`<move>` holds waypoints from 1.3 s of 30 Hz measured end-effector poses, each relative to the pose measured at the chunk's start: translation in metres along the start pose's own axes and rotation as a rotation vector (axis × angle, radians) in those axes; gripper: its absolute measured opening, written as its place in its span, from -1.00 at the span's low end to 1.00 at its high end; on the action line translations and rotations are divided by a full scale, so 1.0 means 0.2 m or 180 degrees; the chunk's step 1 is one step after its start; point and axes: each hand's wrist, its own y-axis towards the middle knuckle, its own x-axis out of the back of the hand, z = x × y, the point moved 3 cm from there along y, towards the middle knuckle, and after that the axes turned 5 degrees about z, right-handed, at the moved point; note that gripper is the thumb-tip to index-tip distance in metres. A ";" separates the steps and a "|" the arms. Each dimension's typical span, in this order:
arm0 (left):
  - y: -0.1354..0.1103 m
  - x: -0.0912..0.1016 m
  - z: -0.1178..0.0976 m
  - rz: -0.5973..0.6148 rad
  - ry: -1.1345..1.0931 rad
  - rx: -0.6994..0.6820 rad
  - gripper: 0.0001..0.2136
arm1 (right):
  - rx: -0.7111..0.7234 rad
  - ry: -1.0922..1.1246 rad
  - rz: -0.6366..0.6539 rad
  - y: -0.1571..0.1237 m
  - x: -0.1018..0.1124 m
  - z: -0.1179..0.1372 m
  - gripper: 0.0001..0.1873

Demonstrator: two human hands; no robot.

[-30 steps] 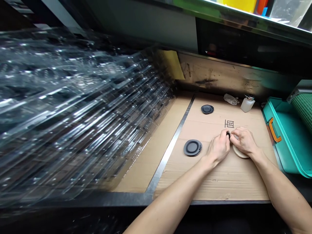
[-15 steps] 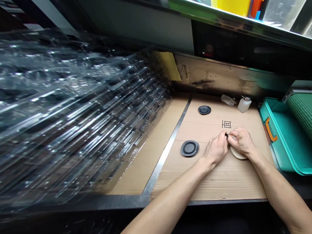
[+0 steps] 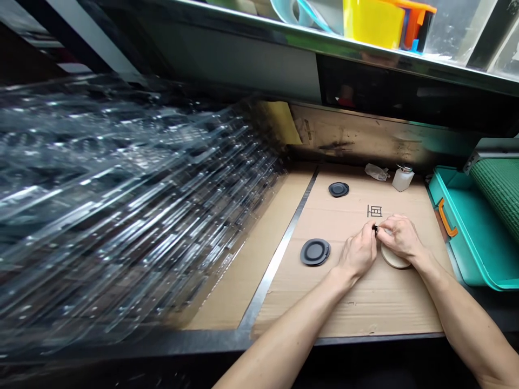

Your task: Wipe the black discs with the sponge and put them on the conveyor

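My left hand [image 3: 359, 249] pinches a small black part [image 3: 375, 229], whose kind is too small to make out. Fingertips of my right hand [image 3: 399, 235] are closed and meet the left ones at that part; whether they grip it too is hidden. Under my right hand lies a round beige disc [image 3: 394, 260], partly covered by the palm. A round dark grey lid-like piece [image 3: 315, 252] with a small tab on its edge rests on the cardboard, left of my left hand. Farther back sits a similar, darker round piece [image 3: 339, 189].
Stacked clear plastic trays [image 3: 141, 216] fill the left side. A cardboard sheet [image 3: 344, 319] covers the bench. A white bottle [image 3: 403, 178] and crumpled plastic [image 3: 377, 172] stand at the back. On the right are a teal bin [image 3: 466, 265] with an orange latch and a green belt [image 3: 498, 186].
The view has tilted up slightly, so the bench items appear lower and more of the upper shelf shows. Both hands stay together around the small black part, with only slight finger movement.
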 end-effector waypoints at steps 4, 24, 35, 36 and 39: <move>0.01 0.00 0.01 -0.0067 -0.0126 0.0019 -0.65 | -0.0089 0.0030 0.0015 0.00 -0.02 -0.01 -0.75; -0.33 0.67 0.40 -0.0447 -0.1252 0.1021 -0.57 | -0.1800 0.0240 -0.0339 -0.02 -0.06 -0.50 -0.62; -0.21 0.52 0.50 0.0063 -0.0051 0.0399 -0.64 | -0.1766 0.0170 -0.0277 -0.02 -0.06 -0.48 -0.62; -0.21 0.51 0.49 0.0137 0.0072 0.0360 -0.64 | -0.1761 0.0151 -0.0271 -0.02 -0.06 -0.48 -0.62; -0.22 0.52 0.47 0.0351 0.0330 0.0368 -0.60 | -0.1735 0.0088 -0.0268 -0.02 -0.06 -0.47 -0.63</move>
